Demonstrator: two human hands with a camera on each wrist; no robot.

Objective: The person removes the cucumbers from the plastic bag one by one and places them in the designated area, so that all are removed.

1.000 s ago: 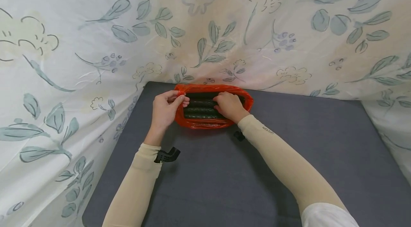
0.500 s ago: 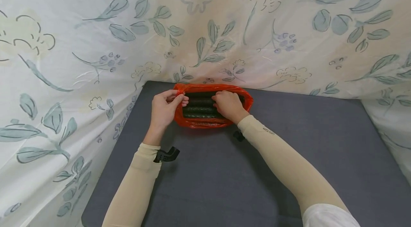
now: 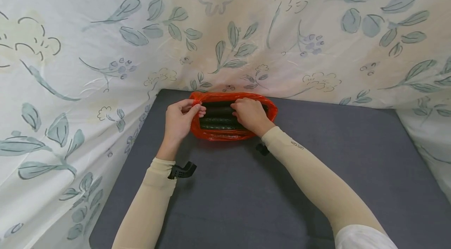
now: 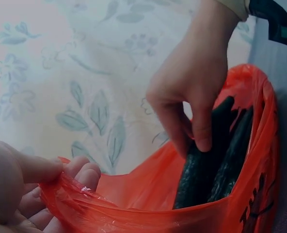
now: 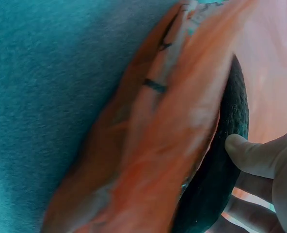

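Observation:
A red plastic bag (image 3: 222, 136) lies open at the far side of the table, with several dark green cucumbers (image 3: 218, 121) side by side in it. My left hand (image 3: 177, 119) pinches the bag's left rim between thumb and fingers; the left wrist view shows the thin plastic (image 4: 68, 194) caught there. Reaching in from the right, my right hand (image 3: 251, 115) grips one cucumber (image 5: 233, 111), thumb on one side and fingers on the other. That cucumber's lower end is hidden by the bag in the left wrist view.
A dark grey table (image 3: 232, 194) spreads out in front of the bag and to its right. Behind and to the left hangs a white cloth (image 3: 105, 45) with floral print, close to the bag's back edge. A black wrist camera (image 3: 184, 170) juts from the left sleeve.
The gripped cucumber and the right fingers have shifted slightly left and up within the bag. The left hand stays at the rim, moving only a little left.

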